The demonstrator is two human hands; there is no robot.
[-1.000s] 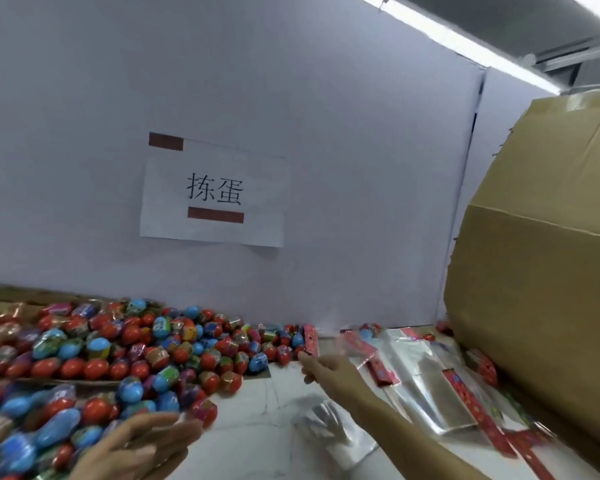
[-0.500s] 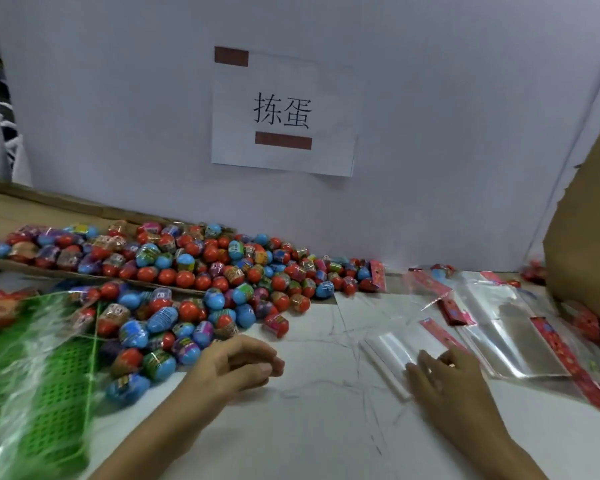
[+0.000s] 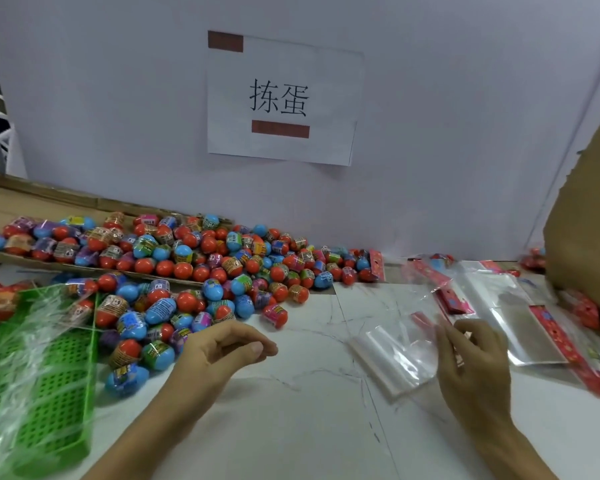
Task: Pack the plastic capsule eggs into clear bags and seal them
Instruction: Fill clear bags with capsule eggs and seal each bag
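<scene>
1. White marble-patterned desk top (image 3: 312, 420): smooth, faintly veined. A broad bare stretch runs down the middle between the two hands to the near edge; the left and right sides are crowded.
2. Heap of small plastic capsule eggs (image 3: 201, 268): glossy, rounded, mostly red and blue halves with printed wrap labels. It spreads from the far left edge toward the desk's middle, partly on a flat brown cardboard sheet (image 3: 25, 202) lying along the far left side, partly spilled onto the bare top. The nearest eggs lie just beside the left hand.
3. Green perforated plastic basket (image 3: 49, 393): rigid grid walls, at the near left corner, with crinkled clear film over it.
4. Left hand (image 3: 222, 351): fingers loosely curled, thumb and fingertips close, nothing seen between them; it sits at the near rim of the egg heap.
5. Right hand (image 3: 471, 368): fingers pinch a thin, clear plastic bag with a red printed header strip (image 3: 420, 317), lifted slightly off the desk; the film is blurred.
6. Stack of flat clear plastic bags (image 3: 388, 358): shiny, rectangular, lying just left of the right hand.
7. Further clear bags with red header cards (image 3: 520, 313): fanned loosely toward the right edge.
8. Large brown cardboard box (image 3: 589, 230): matt, torn edge, closing off the far right corner.
9. White paper sign with black characters (image 3: 281, 98): fixed to the pale partition wall (image 3: 447, 116) bounding the far edge.
</scene>
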